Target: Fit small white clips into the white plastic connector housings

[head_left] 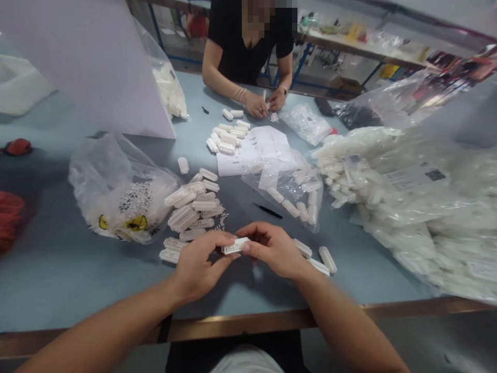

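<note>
Between my two hands is a small white plastic connector housing [235, 245] with rows of holes on its face. My left hand [200, 261] pinches its left end between thumb and fingers. On the right end, my right hand [274, 248] has its thumb pressed against the housing, fingers curled behind it. A pile of similar white housings [194, 204] lies just beyond my left hand. Tiny white pieces [222, 221] are scattered beside that pile. Several more housings [327, 259] rest near my right wrist. Beyond my hands lie black tweezers [267, 210].
A clear bag of tiny white pieces [135, 199] stands at left. White paper [252, 150] and a bag of housings [306, 194] lie mid-table. Large filled bags [419, 207] crowd the right. Opposite, a co-worker's hands [266, 103] handle small parts. A white panel [104, 67] rises at left.
</note>
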A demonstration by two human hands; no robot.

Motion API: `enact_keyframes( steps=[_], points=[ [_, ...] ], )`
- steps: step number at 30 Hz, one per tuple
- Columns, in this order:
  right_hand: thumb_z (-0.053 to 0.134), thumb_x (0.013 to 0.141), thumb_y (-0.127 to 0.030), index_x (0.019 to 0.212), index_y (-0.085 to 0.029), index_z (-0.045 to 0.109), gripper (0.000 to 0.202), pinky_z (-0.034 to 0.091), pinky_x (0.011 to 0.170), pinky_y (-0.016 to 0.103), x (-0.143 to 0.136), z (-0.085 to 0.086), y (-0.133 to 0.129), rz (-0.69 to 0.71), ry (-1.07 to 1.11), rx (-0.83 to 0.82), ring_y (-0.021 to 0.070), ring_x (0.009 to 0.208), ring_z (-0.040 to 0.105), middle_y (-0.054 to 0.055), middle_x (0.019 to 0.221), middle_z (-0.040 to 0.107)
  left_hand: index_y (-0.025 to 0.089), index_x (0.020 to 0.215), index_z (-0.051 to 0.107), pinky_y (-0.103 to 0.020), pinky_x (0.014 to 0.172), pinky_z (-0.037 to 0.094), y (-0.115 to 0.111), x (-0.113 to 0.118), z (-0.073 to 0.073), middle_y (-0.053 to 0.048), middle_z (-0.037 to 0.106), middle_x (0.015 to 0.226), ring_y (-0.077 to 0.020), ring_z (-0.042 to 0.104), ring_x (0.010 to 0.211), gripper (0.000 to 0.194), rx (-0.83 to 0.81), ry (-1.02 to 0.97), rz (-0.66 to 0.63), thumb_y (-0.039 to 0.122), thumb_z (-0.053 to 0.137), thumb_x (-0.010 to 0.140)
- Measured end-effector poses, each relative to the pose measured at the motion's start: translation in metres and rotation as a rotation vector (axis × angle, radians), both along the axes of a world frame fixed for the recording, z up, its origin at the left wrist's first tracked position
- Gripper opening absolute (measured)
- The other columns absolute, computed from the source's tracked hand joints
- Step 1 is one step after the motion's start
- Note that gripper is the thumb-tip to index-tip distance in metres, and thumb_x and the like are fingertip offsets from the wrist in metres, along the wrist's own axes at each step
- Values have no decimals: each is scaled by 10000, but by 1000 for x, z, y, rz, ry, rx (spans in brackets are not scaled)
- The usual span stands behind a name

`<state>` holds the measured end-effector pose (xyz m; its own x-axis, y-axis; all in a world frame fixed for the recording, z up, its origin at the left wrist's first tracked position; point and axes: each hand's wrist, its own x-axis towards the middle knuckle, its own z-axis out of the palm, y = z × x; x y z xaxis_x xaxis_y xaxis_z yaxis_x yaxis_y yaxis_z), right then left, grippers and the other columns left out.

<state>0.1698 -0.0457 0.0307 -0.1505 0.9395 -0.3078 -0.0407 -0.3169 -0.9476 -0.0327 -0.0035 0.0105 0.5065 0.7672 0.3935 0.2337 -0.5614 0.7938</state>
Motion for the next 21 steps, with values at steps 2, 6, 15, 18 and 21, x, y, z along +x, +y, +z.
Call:
enact_keyframes(
  steps=[2, 6, 15, 18, 21],
  points=[
    [797, 777, -419, 983, -168, 680, 346, 492, 529, 221, 0, -3, 2, 14, 74, -57, 97, 605, 576, -3, 796, 670, 219, 1008, 639, -224, 775, 578, 0, 0, -1, -13, 760, 965, -138, 731, 872, 137, 60, 10, -34, 191, 693, 885],
    [830, 751, -422, 930, -164, 666, 354, 457, 478, 207, 2, -7, 4, 15, 135, -95, 78, 524, 542, -26, 719, 649, 226, 1017, 627, -207, 758, 571, 1, -1, -3, -7, 752, 946, -127, 726, 857, 113, 85, 50, -54, 210, 668, 913],
    [805, 781, -450, 1006, -151, 668, 399, 525, 540, 237, 8, -8, 7, 68, 269, -108, 110, 602, 610, 8, 760, 682, 241, 1029, 617, -211, 788, 582, 4, -4, -3, -5, 757, 976, -132, 736, 889, 122, 83, 76, -35, 218, 664, 919],
    [813, 774, -432, 973, -145, 668, 378, 496, 514, 221, 7, -10, 7, 57, 245, -119, 97, 553, 597, -1, 726, 671, 239, 1025, 613, -194, 775, 579, 4, -2, -2, -4, 754, 961, -121, 735, 873, 105, 95, 69, -36, 227, 654, 929],
    [814, 773, -431, 964, -149, 659, 374, 476, 487, 211, 6, -10, 6, 45, 220, -113, 91, 523, 579, -15, 690, 651, 234, 1029, 609, -191, 768, 581, 4, -1, 0, -8, 755, 949, -120, 736, 865, 97, 106, 68, -50, 230, 641, 937]
  ],
)
